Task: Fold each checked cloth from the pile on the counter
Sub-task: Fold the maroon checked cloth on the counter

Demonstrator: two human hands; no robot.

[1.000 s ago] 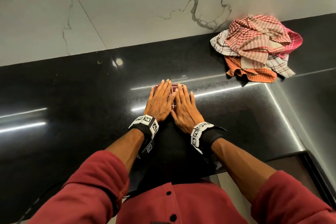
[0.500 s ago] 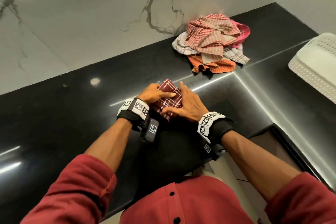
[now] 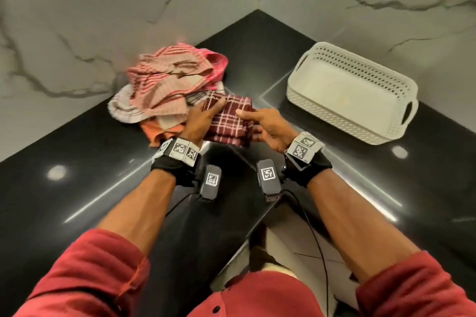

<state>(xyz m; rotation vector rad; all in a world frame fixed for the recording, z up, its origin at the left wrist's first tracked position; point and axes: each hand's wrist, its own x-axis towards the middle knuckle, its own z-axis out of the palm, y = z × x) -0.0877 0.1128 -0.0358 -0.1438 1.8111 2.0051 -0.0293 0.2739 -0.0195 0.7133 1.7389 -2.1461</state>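
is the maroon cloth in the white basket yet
No, the left hand and right hand grip the maroon cloth between the pile and the white basket.

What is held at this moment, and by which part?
The folded maroon checked cloth: the left hand grips its left edge, the right hand pinches its right edge.

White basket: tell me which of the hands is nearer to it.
Right. The right hand grips the maroon cloth on its side toward the white basket, not touching it; the left hand grips the cloth's other side, beside the pile.
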